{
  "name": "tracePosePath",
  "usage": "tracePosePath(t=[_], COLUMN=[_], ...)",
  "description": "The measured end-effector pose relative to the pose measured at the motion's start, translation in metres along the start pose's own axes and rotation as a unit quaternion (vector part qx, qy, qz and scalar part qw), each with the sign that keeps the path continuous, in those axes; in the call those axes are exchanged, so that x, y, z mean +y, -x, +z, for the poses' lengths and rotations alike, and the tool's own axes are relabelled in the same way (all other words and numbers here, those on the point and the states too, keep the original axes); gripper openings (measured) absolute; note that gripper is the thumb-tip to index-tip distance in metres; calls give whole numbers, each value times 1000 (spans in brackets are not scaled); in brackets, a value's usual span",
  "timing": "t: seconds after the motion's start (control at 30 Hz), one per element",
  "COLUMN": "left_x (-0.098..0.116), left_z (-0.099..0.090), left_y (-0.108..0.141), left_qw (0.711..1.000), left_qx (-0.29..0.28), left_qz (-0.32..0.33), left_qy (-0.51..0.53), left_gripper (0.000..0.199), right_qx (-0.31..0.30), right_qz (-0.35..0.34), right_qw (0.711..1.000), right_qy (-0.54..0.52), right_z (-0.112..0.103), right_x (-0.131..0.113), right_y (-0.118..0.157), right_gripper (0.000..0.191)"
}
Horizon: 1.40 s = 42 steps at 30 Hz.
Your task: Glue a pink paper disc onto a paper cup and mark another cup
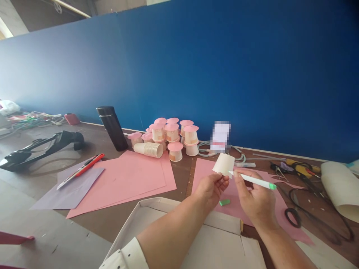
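Note:
A plain white paper cup (224, 163), turned mouth down and a little tilted, is held by its rim in my left hand (212, 189). My right hand (255, 200) grips a white marker pen (256, 181) with a green end, its tip at the cup's side. Any mark under the tip is too small to make out. Below the hands, a green pen cap (224, 202) lies on a pink paper sheet (202, 170). To the left stand several stacked cups with pink paper discs on top (172, 132). A nested row of white cups (148, 150) lies on its side before them.
Pink sheets (131, 175) and a lilac sheet (81, 190) under a red box cutter (84, 168) spread at left. A black bottle (112, 129) stands behind. An open cardboard box (159, 203) is nearest me. Cables (314, 186) and a white roll (340, 190) lie right.

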<state>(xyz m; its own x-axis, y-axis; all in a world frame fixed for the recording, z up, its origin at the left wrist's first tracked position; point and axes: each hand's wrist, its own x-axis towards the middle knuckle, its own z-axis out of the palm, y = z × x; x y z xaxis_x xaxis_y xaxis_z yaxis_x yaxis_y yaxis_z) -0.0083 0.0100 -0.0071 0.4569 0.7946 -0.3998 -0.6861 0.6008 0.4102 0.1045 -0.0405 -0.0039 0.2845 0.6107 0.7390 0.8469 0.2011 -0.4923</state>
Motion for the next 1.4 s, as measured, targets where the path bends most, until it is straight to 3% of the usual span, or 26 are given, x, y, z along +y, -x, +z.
tracePosePath(t=[0.67, 1.4], left_x=[-2, -3], left_z=[2, 2], left_y=[-1, -1], left_qw=[999, 999], left_qx=[16, 20], left_qz=[21, 29], left_qy=[-19, -19], left_gripper=[10, 11], right_qx=[-31, -27], right_qz=[-64, -50], right_qw=[997, 998], right_qy=[18, 22], right_z=[10, 12], right_x=[3, 4], right_y=[1, -1], right_gripper=[20, 25])
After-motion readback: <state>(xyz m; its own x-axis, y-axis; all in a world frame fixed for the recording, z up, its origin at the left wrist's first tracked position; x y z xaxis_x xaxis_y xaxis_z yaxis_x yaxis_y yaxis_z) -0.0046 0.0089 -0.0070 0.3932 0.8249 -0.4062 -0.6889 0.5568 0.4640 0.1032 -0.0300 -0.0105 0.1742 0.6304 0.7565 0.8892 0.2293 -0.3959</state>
